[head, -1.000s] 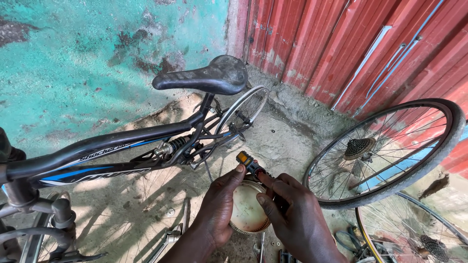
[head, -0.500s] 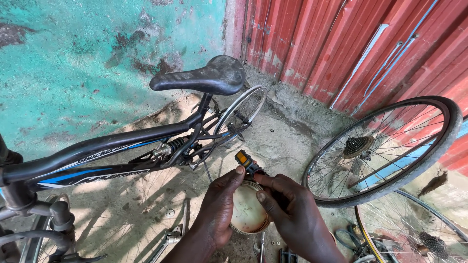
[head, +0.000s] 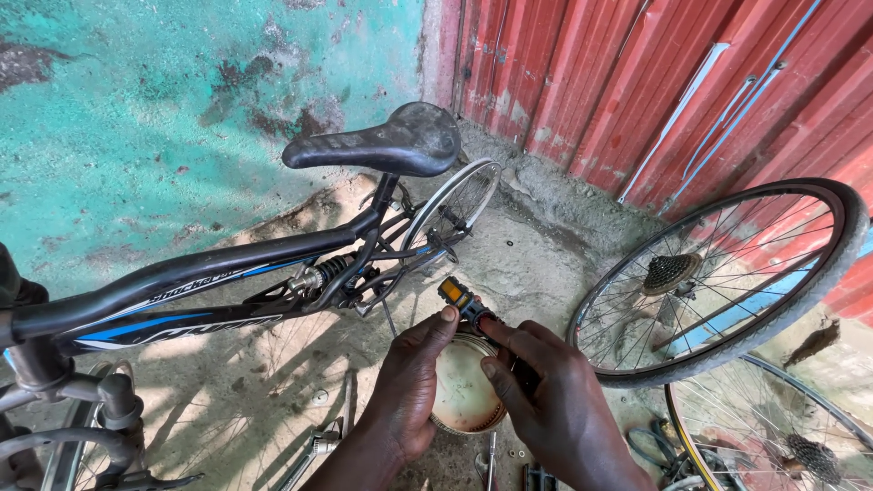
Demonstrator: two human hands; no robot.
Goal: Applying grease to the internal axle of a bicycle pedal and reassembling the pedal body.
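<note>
Against the teal wall (head: pixel 136 118) a black bicycle (head: pixel 227 282) with blue frame stripes and a worn black saddle (head: pixel 386 141) is seen, its bare rear rim (head: pixel 452 202) close to the red corrugated sheeting (head: pixel 655 82). At right, a loose wheel (head: pixel 718 282) with tyre and sprocket cluster is propped, a second wheel (head: pixel 773 427) partly under it. Low in the middle, a black pedal (head: pixel 464 303) with an orange reflector on its end is held above a round tin (head: pixel 464 391) on the dirt floor (head: pixel 536 264). The pedal is grasped by both hands: left hand (head: pixel 409 382) fingers pinched at the reflector end, right hand (head: pixel 546 400) fingers closed over the body. Small tools (head: pixel 318 445) are scattered on the floor below.
</note>
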